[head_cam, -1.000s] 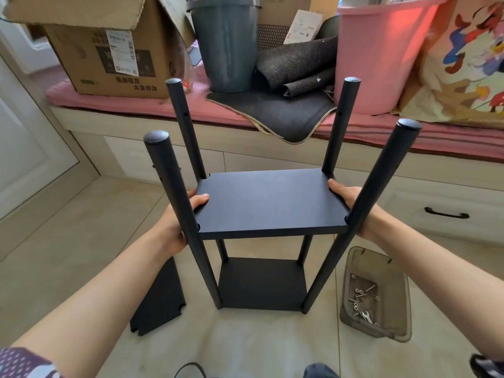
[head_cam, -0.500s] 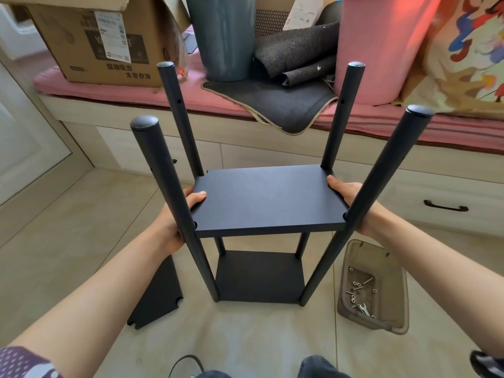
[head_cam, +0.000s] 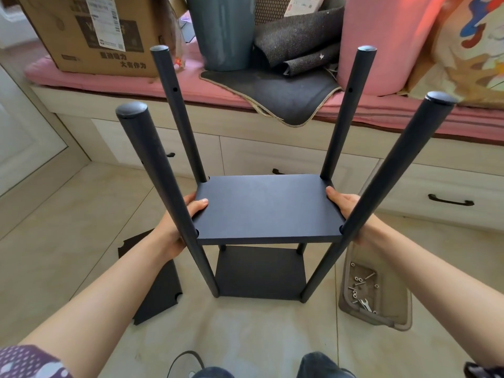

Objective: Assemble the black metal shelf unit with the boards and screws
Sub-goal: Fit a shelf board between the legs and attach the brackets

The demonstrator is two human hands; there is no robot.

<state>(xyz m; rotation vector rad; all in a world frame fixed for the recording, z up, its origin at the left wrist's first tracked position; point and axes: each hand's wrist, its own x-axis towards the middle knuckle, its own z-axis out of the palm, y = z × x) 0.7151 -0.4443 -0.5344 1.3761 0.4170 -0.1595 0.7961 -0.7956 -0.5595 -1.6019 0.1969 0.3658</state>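
The black shelf unit stands on the tiled floor with several upright black poles (head_cam: 161, 192). A bottom board (head_cam: 259, 271) sits low between the poles. A second black board (head_cam: 266, 208) lies level between the poles, higher up. My left hand (head_cam: 177, 225) grips that board's left edge, thumb on top. My right hand (head_cam: 351, 211) grips its right edge, partly hidden behind the near right pole (head_cam: 381, 192). A third loose black board (head_cam: 155, 285) lies flat on the floor under my left forearm.
A clear tray (head_cam: 379, 315) with screws, nuts and a small wrench lies on the floor at the right. Behind runs a drawer bench with a pink cushion (head_cam: 136, 85), holding a cardboard box (head_cam: 90, 31), a grey bin (head_cam: 223, 31), dark mats and a pink tub (head_cam: 387, 36).
The middle board has slid down the poles with both hands on it. The view has tilted further down.
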